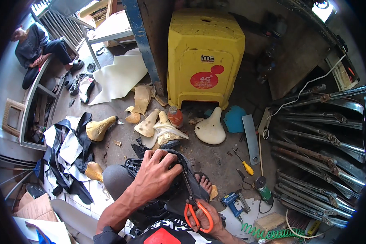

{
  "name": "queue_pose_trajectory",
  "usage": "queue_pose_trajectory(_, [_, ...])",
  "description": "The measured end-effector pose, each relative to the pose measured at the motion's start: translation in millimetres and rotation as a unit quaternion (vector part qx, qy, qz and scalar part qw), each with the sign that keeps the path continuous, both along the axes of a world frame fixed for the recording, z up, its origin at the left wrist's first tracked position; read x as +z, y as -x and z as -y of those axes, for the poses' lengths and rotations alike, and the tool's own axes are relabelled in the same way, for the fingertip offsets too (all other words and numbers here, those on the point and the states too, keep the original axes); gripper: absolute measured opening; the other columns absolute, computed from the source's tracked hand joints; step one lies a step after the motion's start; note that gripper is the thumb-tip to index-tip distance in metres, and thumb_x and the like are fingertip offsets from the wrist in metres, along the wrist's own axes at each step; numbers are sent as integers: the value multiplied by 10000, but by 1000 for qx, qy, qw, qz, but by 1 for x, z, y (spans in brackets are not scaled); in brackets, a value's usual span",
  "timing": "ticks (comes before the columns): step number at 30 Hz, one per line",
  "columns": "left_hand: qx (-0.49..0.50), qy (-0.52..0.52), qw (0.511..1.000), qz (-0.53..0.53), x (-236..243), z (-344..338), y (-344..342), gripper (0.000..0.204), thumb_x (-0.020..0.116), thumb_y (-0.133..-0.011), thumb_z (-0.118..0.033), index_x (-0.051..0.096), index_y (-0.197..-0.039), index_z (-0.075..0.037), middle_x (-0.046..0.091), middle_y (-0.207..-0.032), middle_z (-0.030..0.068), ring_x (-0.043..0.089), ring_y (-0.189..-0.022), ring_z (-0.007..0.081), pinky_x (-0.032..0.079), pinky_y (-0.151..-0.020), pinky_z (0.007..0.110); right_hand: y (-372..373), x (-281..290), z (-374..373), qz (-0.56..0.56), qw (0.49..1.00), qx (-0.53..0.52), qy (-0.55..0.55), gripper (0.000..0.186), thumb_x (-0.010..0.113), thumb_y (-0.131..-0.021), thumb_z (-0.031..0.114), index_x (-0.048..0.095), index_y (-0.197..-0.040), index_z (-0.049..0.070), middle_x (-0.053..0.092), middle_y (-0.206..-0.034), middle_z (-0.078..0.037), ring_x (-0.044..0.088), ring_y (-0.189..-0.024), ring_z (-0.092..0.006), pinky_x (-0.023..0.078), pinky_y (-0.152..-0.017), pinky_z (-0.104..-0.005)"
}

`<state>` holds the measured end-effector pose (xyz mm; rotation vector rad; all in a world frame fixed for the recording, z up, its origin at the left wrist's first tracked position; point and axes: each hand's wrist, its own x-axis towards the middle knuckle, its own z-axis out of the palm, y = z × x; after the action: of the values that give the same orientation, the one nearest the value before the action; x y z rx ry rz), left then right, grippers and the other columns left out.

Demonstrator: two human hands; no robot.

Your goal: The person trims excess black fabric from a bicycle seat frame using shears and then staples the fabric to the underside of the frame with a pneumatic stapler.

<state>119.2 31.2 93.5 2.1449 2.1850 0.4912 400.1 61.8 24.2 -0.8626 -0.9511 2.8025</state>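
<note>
My left hand (159,170) is curled over a dark, black-covered object (133,163) in my lap, its fingers bent and pressed down on it. The object's full shape is hidden under the hand and against my dark trousers. My right hand (210,217) holds a pair of scissors (192,200) by its orange handles. The blades point up and away from me, beside the fingers of my left hand, and look nearly closed. Whether they touch the black material, I cannot tell. Just beyond my lap lie several pale foam bicycle saddles, one a cream saddle (210,129).
A yellow plastic stool (205,61) stands ahead. Black and white scraps (67,158) lie left. To the right are a screwdriver (247,166), a blue staple gun (234,203), a green angle grinder (264,190) and stacked metal tubes (325,162). Another person (36,53) sits far left.
</note>
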Motion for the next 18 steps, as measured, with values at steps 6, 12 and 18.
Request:
queue_pose_trajectory(6, [-11, 20, 999, 24, 4, 0, 5, 220, 741, -766, -143, 731, -985, -148, 608, -1116, 57, 579, -1087, 271, 449, -937, 441, 8, -6, 1, 41, 996, -24, -76, 838, 726, -916, 588, 471, -1461, 5, 630, -1006, -112, 637, -683, -156, 534, -513, -273])
queue_pose_trajectory(12, [-21, 26, 998, -47, 0, 0, 3, 206, 750, -793, -193, 722, -975, -99, 615, -1142, 58, 567, -1131, 270, 442, -950, 450, 7, 27, -11, 12, 997, 29, -66, 840, 629, -947, 653, 481, -1443, -9, 609, -826, -96, 601, -604, -145, 507, -510, -265])
queue_pose_trajectory(18, [-50, 48, 997, -24, 2, -3, 7, 233, 762, -804, -221, 711, -991, -91, 610, -1193, 55, 558, -1173, 254, 441, -950, 454, 10, 43, -17, 23, 998, 55, -23, 662, 489, -1036, 608, 521, -1369, 38, 594, -738, -69, 578, -569, -124, 475, -489, -270])
